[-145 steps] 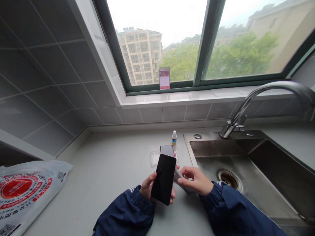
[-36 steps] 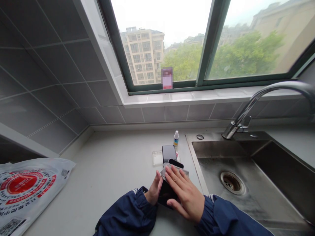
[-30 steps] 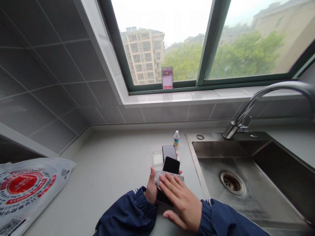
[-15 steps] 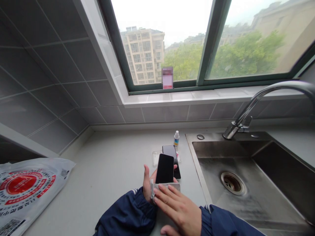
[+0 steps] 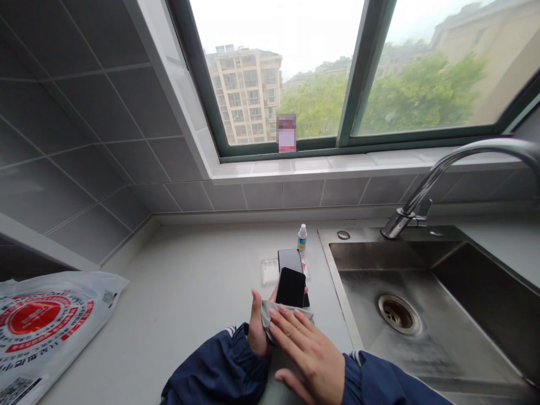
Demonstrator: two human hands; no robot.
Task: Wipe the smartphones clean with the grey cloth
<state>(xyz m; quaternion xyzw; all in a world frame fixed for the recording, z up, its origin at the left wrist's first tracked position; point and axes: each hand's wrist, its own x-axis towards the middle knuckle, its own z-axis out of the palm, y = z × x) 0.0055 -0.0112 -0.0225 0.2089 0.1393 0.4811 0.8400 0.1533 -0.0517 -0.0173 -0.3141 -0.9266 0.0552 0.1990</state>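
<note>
My left hand [image 5: 256, 329] holds a black-screened phone [image 5: 291, 287] from beneath, its thumb pointing up at the left. A thin grey cloth [image 5: 266, 315] lies across the phone's lower end. Flat on that cloth rests my right hand [image 5: 310, 354], fingers stretched out and thumb apart. Just beyond, a second phone [image 5: 289, 258] lies on the counter, partly covered by the held one. Beside it is a clear plastic case or tray [image 5: 269, 272]. A small white-capped bottle [image 5: 302, 238] stands behind them.
A steel sink [image 5: 422, 270] with a curved tap [image 5: 426, 185] lies to the right. At the left edge is a white plastic bag [image 5: 54, 320] with red print. The pale counter [image 5: 202, 264] runs back to the tiled wall below the window.
The held phone has shifted slightly right. The cloth and my right fingers now sit a little farther up, covering more of its screen.
</note>
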